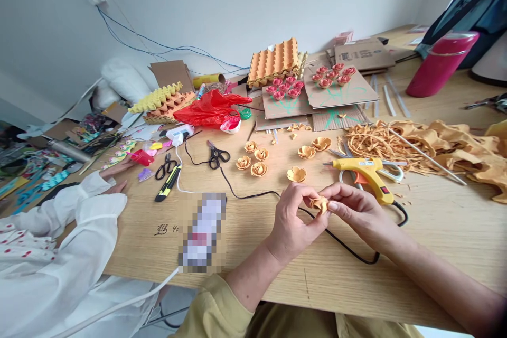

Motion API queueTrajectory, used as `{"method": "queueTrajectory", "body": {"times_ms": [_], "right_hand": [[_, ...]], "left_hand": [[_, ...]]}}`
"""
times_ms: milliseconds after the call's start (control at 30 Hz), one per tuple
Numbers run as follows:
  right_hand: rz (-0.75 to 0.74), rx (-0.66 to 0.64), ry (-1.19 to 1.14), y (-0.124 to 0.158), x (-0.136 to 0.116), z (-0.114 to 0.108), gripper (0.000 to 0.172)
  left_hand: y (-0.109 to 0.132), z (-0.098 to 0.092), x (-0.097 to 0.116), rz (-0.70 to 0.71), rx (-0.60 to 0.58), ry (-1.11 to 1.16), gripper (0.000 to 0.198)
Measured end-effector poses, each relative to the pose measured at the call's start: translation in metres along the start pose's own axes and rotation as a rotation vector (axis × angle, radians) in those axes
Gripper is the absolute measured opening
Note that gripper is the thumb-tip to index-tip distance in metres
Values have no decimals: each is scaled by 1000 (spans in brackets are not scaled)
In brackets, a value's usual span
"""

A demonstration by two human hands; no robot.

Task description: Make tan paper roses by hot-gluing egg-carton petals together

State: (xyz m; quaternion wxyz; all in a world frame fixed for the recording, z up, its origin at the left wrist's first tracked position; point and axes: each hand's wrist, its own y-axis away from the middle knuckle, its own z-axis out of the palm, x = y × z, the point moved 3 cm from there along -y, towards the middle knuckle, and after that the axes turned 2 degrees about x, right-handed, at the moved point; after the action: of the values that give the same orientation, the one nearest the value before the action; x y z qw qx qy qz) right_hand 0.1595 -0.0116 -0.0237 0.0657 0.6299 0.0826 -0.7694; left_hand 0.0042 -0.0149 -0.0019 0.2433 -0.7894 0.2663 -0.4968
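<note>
Pale wall [237, 0] fills the upper frame; beneath it a wooden table [245, 227] spreads across most of the view; at the lower left a co-worker's white sleeve [95, 232] rests along its edge. Scraps [443, 142] of orange material heap at the right, perhaps pushed aside to leave working space; sheets of card [356, 96] lie upper centre, seemingly serving as a base that keeps the red flowers [293, 93] grouped; a red bag [209, 108] sits left of them, and a pink bottle [441, 66] stands at the upper right, away from the work.

Lower centre, the left hand [295, 222] and right hand [362, 214] meet; just above the right one lies a yellow glue gun [366, 174], nozzle leftward, likely set there for easy reach; scissors [217, 156] lie left of centre; orange flowers [259, 169] sit spaced apart mid-frame, perhaps so none gets crushed.

Smallest is the orange piece [319, 204] between the hands; thumb and fingers of each are pinched on it, one side apiece, probably to steady its thin, curled edges.
</note>
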Motion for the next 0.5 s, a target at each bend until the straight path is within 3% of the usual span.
{"method": "queueTrajectory", "body": {"times_ms": [500], "right_hand": [[-1, 5, 15, 0, -1, 0, 22]], "left_hand": [[-1, 0, 3, -6, 8, 4, 22]]}}
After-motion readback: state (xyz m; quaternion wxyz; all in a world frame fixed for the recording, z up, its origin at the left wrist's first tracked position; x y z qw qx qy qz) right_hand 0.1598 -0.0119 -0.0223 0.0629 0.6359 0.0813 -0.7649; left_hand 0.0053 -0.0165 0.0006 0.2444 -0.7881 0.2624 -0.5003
